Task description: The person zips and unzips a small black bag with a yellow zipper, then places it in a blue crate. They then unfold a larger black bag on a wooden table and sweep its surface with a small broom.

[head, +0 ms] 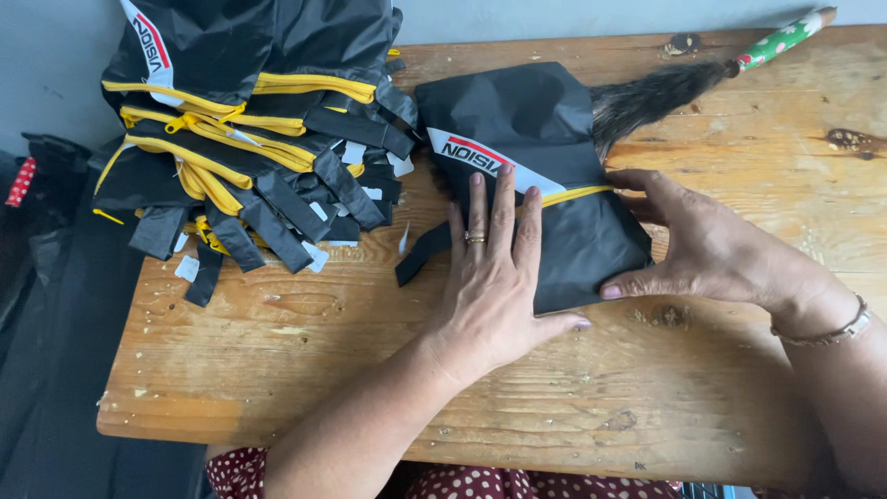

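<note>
A folded black fabric bag with a yellow zip and a white-and-red label lies in the middle of the wooden table. My left hand presses flat on its near left part, fingers spread, a ring on one finger. At the bag's right edge rests my right hand, thumb on the near corner and fingers along the side. Neither hand grips anything.
A tall pile of similar black bags with yellow zips and dangling straps stands at the table's far left. A dark bristle brush with a green spotted handle lies at the far right. Dark fabric lies beside the table on the left.
</note>
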